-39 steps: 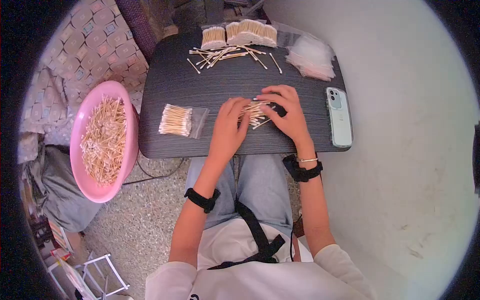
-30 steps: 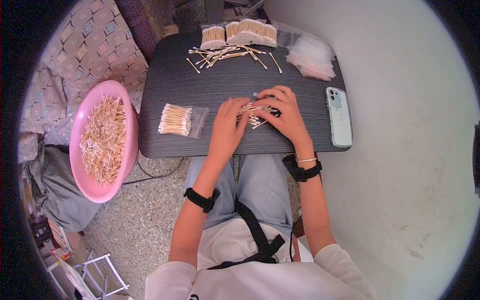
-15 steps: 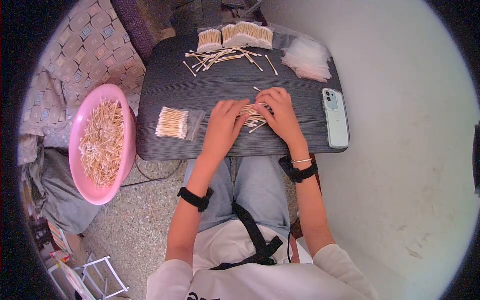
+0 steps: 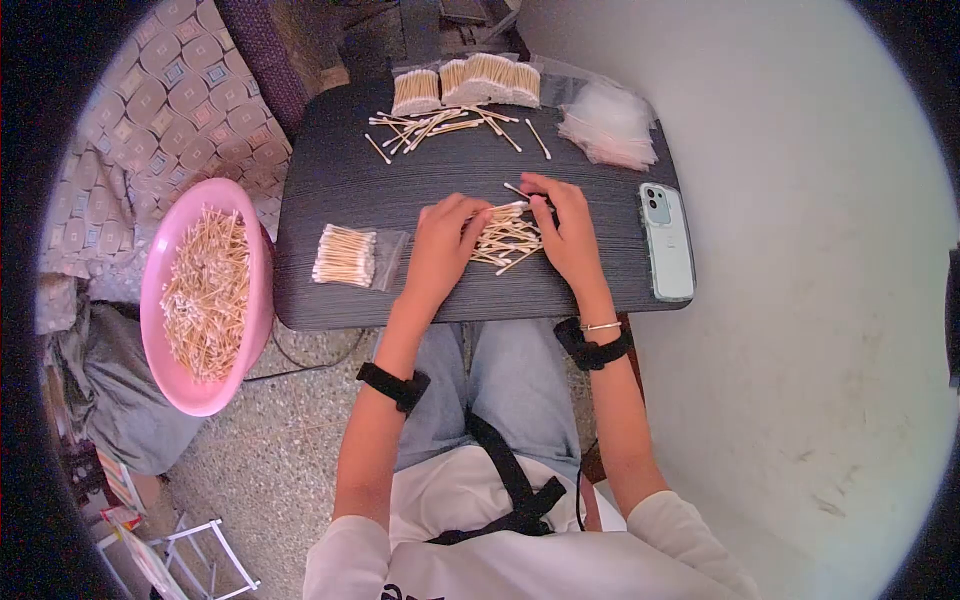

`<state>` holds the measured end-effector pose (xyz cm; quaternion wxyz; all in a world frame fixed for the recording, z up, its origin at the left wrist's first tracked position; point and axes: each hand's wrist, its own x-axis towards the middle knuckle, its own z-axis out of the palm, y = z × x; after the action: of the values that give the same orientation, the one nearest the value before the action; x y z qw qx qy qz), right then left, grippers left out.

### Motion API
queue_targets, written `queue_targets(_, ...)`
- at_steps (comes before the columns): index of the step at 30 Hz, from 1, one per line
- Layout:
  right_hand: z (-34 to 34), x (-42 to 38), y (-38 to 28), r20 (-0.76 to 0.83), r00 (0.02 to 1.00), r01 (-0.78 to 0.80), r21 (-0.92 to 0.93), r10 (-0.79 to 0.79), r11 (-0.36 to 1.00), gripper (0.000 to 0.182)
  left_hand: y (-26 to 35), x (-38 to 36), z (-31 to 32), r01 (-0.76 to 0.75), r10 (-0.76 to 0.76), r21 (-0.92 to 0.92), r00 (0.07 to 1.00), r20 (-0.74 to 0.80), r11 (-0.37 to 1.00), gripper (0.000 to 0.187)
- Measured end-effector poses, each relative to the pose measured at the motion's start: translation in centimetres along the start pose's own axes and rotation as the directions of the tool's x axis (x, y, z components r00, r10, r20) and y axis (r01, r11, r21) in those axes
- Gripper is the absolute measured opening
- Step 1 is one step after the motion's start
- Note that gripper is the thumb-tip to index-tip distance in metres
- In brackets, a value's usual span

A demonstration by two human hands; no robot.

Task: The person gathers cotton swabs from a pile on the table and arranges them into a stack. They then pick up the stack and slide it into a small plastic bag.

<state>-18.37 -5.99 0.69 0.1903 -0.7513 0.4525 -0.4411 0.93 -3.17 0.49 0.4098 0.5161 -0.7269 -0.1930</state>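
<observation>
A loose pile of cotton swabs (image 4: 508, 242) with white tips lies on the dark table between my two hands. My left hand (image 4: 443, 242) is at the pile's left side, its thumb and fingers closed on the ends of some swabs at the top. On the right side, my right hand (image 4: 568, 228) has its thumb and fingers apart, with the thumb close to the swab tips. One single swab (image 4: 516, 190) sticks out near the right fingertips. Left of my left hand is a clear bag packed with swabs (image 4: 345, 255).
A pink basin (image 4: 155, 345) full of loose swabs stands left of the table (image 4: 330, 180). Filled swab bags (image 4: 490, 82), scattered swabs (image 4: 430, 128) and a stack of clear bags (image 4: 608, 125) lie at the back. A phone (image 4: 668, 245) rests by the right edge, near the wall (image 4: 800, 250).
My hands have moved apart slightly, with the right fingers lifting away from the pile. More of the swabs between them now shows. The view has shifted a little.
</observation>
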Motion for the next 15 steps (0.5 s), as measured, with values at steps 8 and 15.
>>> queue_targets(8,-0.34,0.00,-0.61,0.105,0.993,0.063,-0.058,-0.056,0.996,0.031,0.28,0.03,-0.23,0.032,-0.033,-0.035,0.999,-0.033,0.999,0.018)
queue_targets(15,-0.07,-0.37,-0.12,0.143,0.986,0.102,-0.120,-0.084,0.987,0.032,0.26,0.00,-0.31,0.045,-0.048,-0.057,0.997,-0.064,0.997,0.017)
